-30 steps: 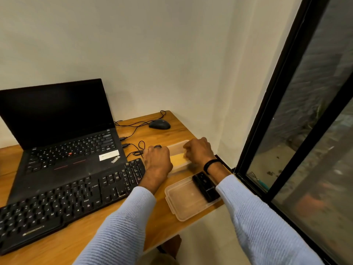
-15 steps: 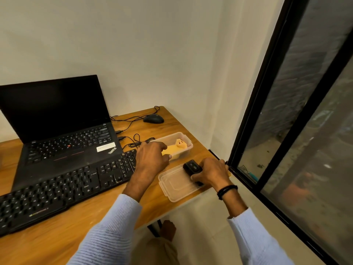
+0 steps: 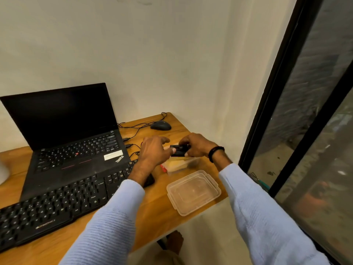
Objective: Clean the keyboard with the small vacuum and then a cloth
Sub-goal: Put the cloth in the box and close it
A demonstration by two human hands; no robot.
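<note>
**Both hands on the small vacuum, above the open box**

At the left edge, a black keyboard (image 3: 55,205) lies slantwise along the front of the wooden desk (image 3: 152,213), its right end passing under the left forearm. Just behind it stands an open laptop (image 3: 72,138) with a dark screen. Right of the laptop the left hand (image 3: 152,150) is raised over the desk, thumb and fingers closed on the near end of a small black vacuum (image 3: 178,150) (a short, blocky thing, its detail blurred). The right hand (image 3: 198,145), with a dark band at the wrist, grips the other end, so the vacuum is held between the two hands, clear of the desk. Directly under them sits a clear plastic box (image 3: 183,164) with something yellow inside; what it is cannot be made out. Its lid (image 3: 193,192) lies flat nearer the desk's front edge. A corded mouse (image 3: 160,125) rests at the far corner.
</note>
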